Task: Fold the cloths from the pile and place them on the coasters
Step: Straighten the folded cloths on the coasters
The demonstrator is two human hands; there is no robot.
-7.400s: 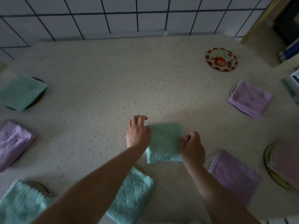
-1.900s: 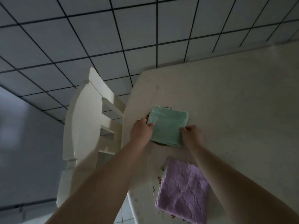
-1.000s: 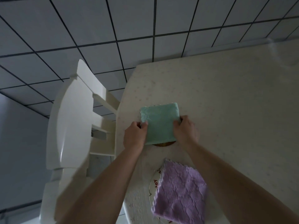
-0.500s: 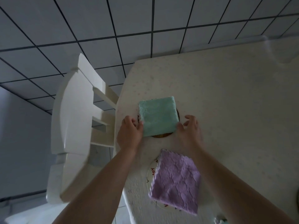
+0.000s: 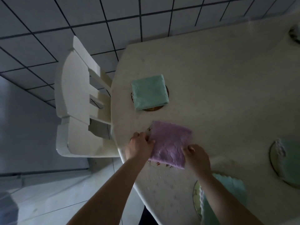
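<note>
1. The purple cloth [image 5: 170,144] lies folded on a coaster [image 5: 158,163] near the counter's [image 5: 219,75] left edge; only slivers of that coaster's printed rim show at the cloth's near and left sides.
2. The left hand [image 5: 139,146] pinches the cloth's left edge, its grip narrow and closed on the fabric, fingers curled.
3. The right hand [image 5: 197,157] holds the cloth's near right corner, thumb and fingers curled onto it; its fingertips are partly hidden by the hand itself.
4. Beyond both hands, well apart from them, a green cloth [image 5: 149,92] sits folded on a dark coaster [image 5: 151,108], which peeks out at its left, right and near sides.
5. Cloths counted: four, one purple and three green. Near the right forearm, toward the person, lies a second green cloth [image 5: 230,190], partly hidden by the arm and blurred, on a pale coaster [image 5: 195,198] of which only the left rim shows.
6. Right of the right hand, a third green cloth [image 5: 290,161] rests on a coaster [image 5: 274,163] and is cut off by the frame's edge.
7. Coasters counted: four with cloths, plus a dim round shape [image 5: 294,35] at the far right corner, cut off and too blurred to identify.
8. Left of the left hand, past the counter's edge, stands one white chair [image 5: 73,98] on a tiled floor [image 5: 32,26].
</note>
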